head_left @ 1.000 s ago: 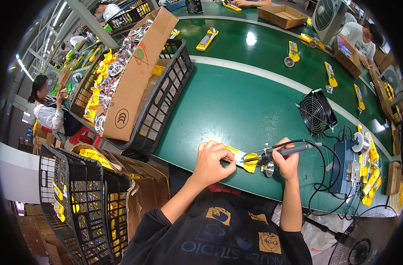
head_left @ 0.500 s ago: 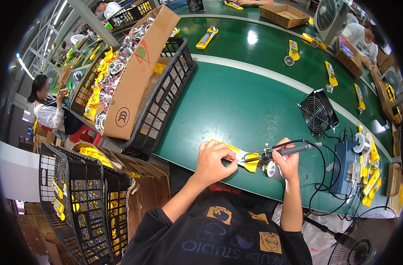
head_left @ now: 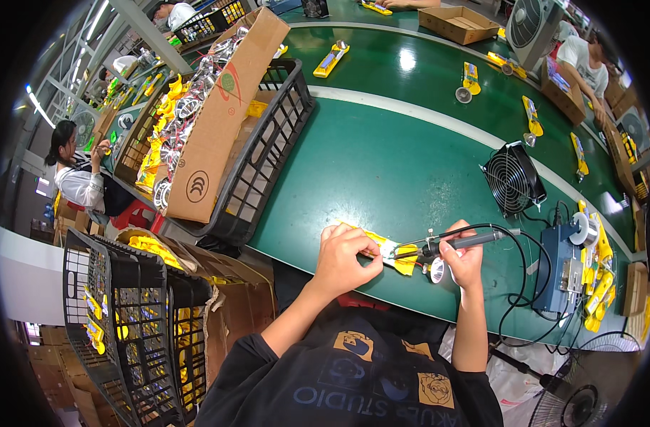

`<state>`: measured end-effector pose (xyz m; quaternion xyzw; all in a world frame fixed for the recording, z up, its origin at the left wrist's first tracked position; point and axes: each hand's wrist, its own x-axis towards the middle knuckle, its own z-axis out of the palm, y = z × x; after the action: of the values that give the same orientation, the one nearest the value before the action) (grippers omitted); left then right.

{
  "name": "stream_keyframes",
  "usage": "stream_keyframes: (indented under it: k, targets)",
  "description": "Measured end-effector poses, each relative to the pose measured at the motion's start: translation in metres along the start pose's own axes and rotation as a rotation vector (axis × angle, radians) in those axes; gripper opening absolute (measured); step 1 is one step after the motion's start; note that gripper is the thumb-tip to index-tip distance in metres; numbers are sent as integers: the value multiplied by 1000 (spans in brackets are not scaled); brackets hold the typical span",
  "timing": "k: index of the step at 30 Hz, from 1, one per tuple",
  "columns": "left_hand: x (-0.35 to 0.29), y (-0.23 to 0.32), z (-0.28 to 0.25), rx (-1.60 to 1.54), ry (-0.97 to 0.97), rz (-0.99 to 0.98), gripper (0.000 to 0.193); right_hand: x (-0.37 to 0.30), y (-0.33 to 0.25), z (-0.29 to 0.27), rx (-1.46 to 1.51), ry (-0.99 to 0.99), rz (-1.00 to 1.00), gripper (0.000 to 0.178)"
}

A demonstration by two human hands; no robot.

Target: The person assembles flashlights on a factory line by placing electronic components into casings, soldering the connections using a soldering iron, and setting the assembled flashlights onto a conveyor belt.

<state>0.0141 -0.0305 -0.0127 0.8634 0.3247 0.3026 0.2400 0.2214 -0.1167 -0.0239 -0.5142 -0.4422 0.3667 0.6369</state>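
My left hand point(head_left: 341, 257) is closed, thumb and forefinger pinched together, on a yellow plastic torch casing point(head_left: 405, 267) lying on the green bench. In my right hand point(head_left: 463, 262) is a soldering iron point(head_left: 469, 241) with a grey handle and a wire-feed guide. Its tip points left and reaches the pale middle of the casing, beside my left fingertips; whether it touches is too small to tell. A shiny round reflector point(head_left: 437, 271) sits by the casing's right end, just left of my right hand. My left fingers hide the casing's left part.
A black fan point(head_left: 514, 181) stands right of centre. Beside it are a blue soldering station point(head_left: 557, 274), a solder spool point(head_left: 585, 231) and looping cables. A black crate point(head_left: 286, 135) with a carton of reflectors stands left. Torch parts lie on the far belt point(head_left: 403, 82). Co-workers sit around.
Parts on the far belt have shifted slightly left. The co-worker at the far right has moved an arm toward a carton. My hands and the soldering iron stay nearly still.
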Motion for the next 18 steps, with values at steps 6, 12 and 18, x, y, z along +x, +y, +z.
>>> stream_keyframes:
  k: [6, 12, 18]
  targets:
    - [1, 2, -3, 4, -3, 6, 7, 2, 0, -5, 141, 115, -102, 13]
    - [1, 1, -12, -39, -59, 30, 8, 5, -5, -6, 173, 185, -120, 15]
    - [-1, -16, -23, -127, -90, 85, 13, 6, -4, -9, 197, 239, -104, 18]
